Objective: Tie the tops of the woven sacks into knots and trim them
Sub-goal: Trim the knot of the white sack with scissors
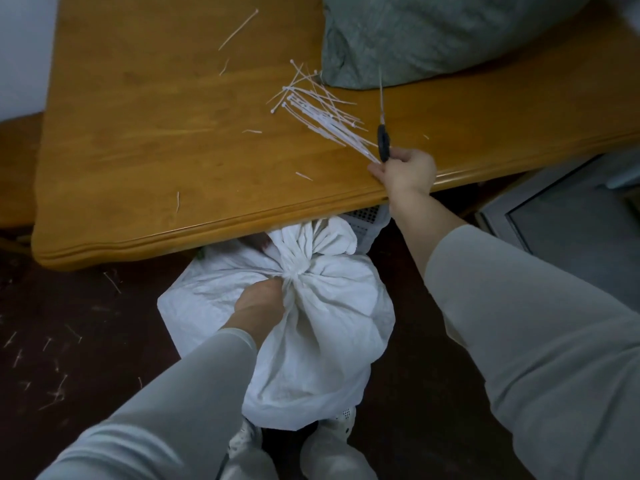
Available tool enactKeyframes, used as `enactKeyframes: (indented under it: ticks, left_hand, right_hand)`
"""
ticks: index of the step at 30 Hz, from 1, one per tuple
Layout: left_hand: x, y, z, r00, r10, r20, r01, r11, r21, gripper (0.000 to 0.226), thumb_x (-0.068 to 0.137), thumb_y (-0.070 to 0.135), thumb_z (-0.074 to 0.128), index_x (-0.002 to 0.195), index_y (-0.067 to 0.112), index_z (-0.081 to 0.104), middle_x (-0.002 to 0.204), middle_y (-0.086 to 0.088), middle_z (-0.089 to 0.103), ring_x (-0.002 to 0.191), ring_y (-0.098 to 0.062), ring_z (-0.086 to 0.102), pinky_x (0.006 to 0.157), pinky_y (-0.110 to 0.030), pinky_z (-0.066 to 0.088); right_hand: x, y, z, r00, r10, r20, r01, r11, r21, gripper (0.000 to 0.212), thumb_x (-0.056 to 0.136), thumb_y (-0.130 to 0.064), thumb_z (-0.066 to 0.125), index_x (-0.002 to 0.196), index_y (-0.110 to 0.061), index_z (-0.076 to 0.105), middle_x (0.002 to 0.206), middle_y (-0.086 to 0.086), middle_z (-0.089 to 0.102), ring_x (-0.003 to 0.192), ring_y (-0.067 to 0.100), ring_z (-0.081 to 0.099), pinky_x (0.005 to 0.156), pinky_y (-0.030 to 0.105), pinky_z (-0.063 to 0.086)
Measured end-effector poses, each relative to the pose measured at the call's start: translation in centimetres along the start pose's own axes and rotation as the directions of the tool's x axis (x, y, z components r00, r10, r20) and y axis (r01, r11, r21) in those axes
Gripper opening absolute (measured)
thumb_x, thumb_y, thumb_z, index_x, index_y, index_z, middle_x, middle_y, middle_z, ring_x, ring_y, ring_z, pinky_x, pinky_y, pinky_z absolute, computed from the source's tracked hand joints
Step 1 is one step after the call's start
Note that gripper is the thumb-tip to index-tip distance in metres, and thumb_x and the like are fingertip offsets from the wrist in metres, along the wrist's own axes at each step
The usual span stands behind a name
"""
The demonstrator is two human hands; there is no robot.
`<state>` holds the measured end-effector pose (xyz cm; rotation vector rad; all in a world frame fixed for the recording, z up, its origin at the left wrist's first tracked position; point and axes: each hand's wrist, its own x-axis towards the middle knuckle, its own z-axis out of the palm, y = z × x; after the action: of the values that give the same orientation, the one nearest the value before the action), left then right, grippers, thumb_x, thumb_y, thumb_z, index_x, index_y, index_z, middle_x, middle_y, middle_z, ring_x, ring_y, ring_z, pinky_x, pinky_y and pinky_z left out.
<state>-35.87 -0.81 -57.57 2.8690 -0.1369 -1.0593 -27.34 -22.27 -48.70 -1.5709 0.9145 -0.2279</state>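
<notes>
My left hand point(258, 301) gripped the soft woven sack point(322, 323) by its gathered neck — right hand point(410, 173) at the scissors point(382, 140), grasp unclear.

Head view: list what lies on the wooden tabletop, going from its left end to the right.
short tie offcut → lone cable tie → pile of cable ties → scissors. The green sack overlaps the pile and the scissors, so it is left out.
</notes>
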Motion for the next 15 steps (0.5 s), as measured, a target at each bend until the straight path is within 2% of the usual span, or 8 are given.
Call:
enactKeyframes:
  ticks: [2, 5, 8, 11, 13, 15]
  left_hand:
    - [-0.4, -0.4, 0.4, 1.0, 0.002, 0.011, -0.002, 1.0, 0.0, 0.048, 0.094, 0.026, 0.051, 0.139, 0.016, 0.039, 0.139, -0.009, 0.049, 0.127, -0.027, 0.048, 0.104, -0.035, 0.039]
    - [-1.2, -0.8, 0.8, 1.0, 0.029, 0.006, -0.029, 0.999, -0.022, 0.045, 0.093, 0.027, 0.052, 0.135, 0.014, 0.044, 0.137, -0.01, 0.051, 0.126, -0.028, 0.049, 0.104, -0.035, 0.039]
    - [-1.9, -1.2, 0.8, 0.999, 0.044, 0.026, -0.042, 0.997, -0.065, 0.043, 0.092, 0.026, 0.054, 0.131, 0.012, 0.048, 0.133, -0.012, 0.054, 0.121, -0.03, 0.052, 0.101, -0.035, 0.043]
    - [-2.6, -2.1, 1.5, 0.997, 0.066, 0.037, -0.063, 0.995, -0.074, 0.039, 0.089, 0.023, 0.056, 0.125, 0.01, 0.052, 0.129, -0.012, 0.056, 0.119, -0.03, 0.053, 0.099, -0.036, 0.044]
    - [-3.3, -2.7, 2.2, 0.995, 0.09, 0.04, -0.087, 0.994, -0.063, 0.037, 0.088, 0.021, 0.056, 0.123, 0.008, 0.052, 0.127, -0.012, 0.056, 0.119, -0.029, 0.052, 0.099, -0.035, 0.043]
    - [-4.0, -3.3, 2.9, 0.993, 0.111, 0.035, -0.109, 0.992, -0.06, 0.036, 0.087, 0.02, 0.057, 0.121, 0.008, 0.053, 0.126, -0.012, 0.056, 0.119, -0.029, 0.052, 0.098, -0.035, 0.042]
  right_hand:
    - [-1.7, 0.3, -0.9, 0.997, 0.037, 0.069, -0.046, 0.989, 0.142, 0.029, 0.089, 0.013, 0.047, 0.112, 0.003, 0.06, 0.1, 0.014, 0.063, 0.069, 0.015, 0.067, 0.08, 0.03, 0.058]
    - [-5.2, 0.9, -2.6, 0.979, 0.047, 0.196, -0.11, 0.939, 0.326, 0.02, 0.087, 0.016, 0.048, 0.098, 0.004, 0.06, 0.09, 0.016, 0.062, 0.076, 0.024, 0.067, 0.074, 0.028, 0.059]
    - [-8.8, 2.9, -4.2, 0.937, 0.194, 0.292, -0.318, 0.818, 0.478, 0.018, 0.092, 0.005, 0.04, 0.095, 0.004, 0.058, 0.084, 0.018, 0.062, 0.074, 0.03, 0.066, 0.069, 0.03, 0.06]
    - [-12.2, 6.4, -5.1, 0.889, 0.288, 0.356, -0.422, 0.819, 0.389, 0.024, 0.094, -0.018, 0.046, 0.101, 0.001, 0.059, 0.082, 0.014, 0.063, 0.071, 0.026, 0.066, 0.067, 0.031, 0.059]
    - [-14.3, 8.8, -5.3, 0.874, 0.342, 0.346, -0.456, 0.823, 0.339, 0.022, 0.091, -0.012, 0.053, 0.103, 0.005, 0.061, 0.083, 0.014, 0.06, 0.074, 0.027, 0.067, 0.068, 0.028, 0.06]
    - [-16.3, 10.8, -5.3, 0.857, 0.368, 0.362, -0.491, 0.796, 0.354, 0.022, 0.087, -0.002, 0.059, 0.106, 0.009, 0.061, 0.086, 0.012, 0.06, 0.072, 0.024, 0.069, 0.078, 0.03, 0.06]
